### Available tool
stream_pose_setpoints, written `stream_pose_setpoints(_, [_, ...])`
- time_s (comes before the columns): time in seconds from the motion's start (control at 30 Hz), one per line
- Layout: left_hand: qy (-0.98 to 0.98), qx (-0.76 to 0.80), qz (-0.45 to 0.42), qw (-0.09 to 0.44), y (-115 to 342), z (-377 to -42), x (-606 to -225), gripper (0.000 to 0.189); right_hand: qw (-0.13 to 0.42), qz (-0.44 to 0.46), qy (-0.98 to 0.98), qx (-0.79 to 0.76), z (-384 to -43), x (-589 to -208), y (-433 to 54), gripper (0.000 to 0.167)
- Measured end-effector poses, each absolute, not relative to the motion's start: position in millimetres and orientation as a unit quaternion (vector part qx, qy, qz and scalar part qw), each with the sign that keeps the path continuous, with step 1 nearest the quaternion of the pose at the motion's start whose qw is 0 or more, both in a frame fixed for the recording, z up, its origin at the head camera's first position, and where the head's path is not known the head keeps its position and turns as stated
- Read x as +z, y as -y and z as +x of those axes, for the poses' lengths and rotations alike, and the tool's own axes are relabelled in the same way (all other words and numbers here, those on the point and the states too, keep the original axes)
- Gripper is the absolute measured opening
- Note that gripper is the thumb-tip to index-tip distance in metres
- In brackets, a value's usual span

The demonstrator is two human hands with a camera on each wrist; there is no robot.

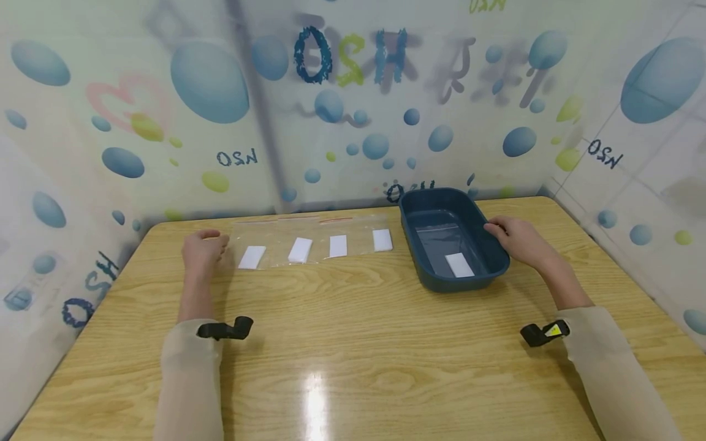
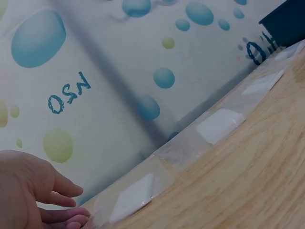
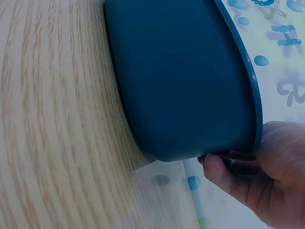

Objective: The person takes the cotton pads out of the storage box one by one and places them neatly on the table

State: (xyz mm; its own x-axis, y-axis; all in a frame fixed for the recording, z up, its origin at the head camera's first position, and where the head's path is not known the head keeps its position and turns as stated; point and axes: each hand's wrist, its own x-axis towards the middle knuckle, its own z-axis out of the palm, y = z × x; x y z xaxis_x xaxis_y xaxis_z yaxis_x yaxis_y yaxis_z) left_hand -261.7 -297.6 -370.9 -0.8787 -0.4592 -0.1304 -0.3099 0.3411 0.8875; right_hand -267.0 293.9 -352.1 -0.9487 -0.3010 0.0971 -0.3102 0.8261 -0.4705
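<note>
My right hand [image 1: 515, 237] grips the right rim of a dark blue plastic basin [image 1: 436, 283], its thumb over the edge. A clear bag with a white block [image 1: 460, 265] lies inside the basin. In the right wrist view the fingers [image 3: 217, 169] sit under the basin's rim. My left hand [image 1: 203, 250] is at the left end of a row of clear zip bags, loosely curled, holding nothing. Its fingertips [image 2: 76, 220] are at the edge of the leftmost bag [image 2: 164, 177]; whether they touch it I cannot tell. That bag contains a white block [image 1: 252, 257].
Farther along the row lie bags with more white blocks, one [image 1: 300, 250] left of centre, one [image 1: 338, 245] in the middle and one [image 1: 382, 240] beside the basin. The wooden table [image 1: 353, 331] meets a patterned wall covering [image 1: 331, 147] at its back edge.
</note>
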Motion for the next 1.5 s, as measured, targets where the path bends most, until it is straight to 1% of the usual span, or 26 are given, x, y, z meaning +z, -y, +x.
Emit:
stream_pose_setpoints(0.13, [0.822, -0.516, 0.23, 0.068, 296, -260, -367, 0.05, 0.007, 0.158, 0.956, 0.248, -267, -352, -294, 0.038])
stream_pose_setpoints(0.37, [0.811, -0.536, 0.224, 0.077, 287, -260, -361, 0.054, 0.008, 0.159, 0.956, 0.244, -266, -352, -294, 0.038])
stream_pose_setpoints(0.57, [0.816, -0.537, 0.203, 0.071, 279, -260, -354, 0.055, 0.012, 0.161, 0.956, 0.243, -267, -353, -294, 0.037])
stream_pose_setpoints(0.93, [0.804, -0.56, 0.166, 0.111, 263, -262, -339, 0.049, 0.003, 0.158, 0.956, 0.246, -268, -352, -296, 0.039])
stream_pose_setpoints(1.03, [0.806, -0.56, 0.157, 0.108, 259, -262, -336, 0.049, 0.003, 0.156, 0.956, 0.246, -268, -352, -295, 0.039])
stream_pose_setpoints(1.3, [0.823, -0.547, 0.132, 0.075, 243, -260, -327, 0.051, 0.002, 0.155, 0.957, 0.246, -267, -351, -295, 0.039])
stream_pose_setpoints(1.5, [0.818, -0.559, 0.111, 0.072, 230, -260, -324, 0.051, -0.001, 0.158, 0.956, 0.245, -267, -351, -295, 0.039])
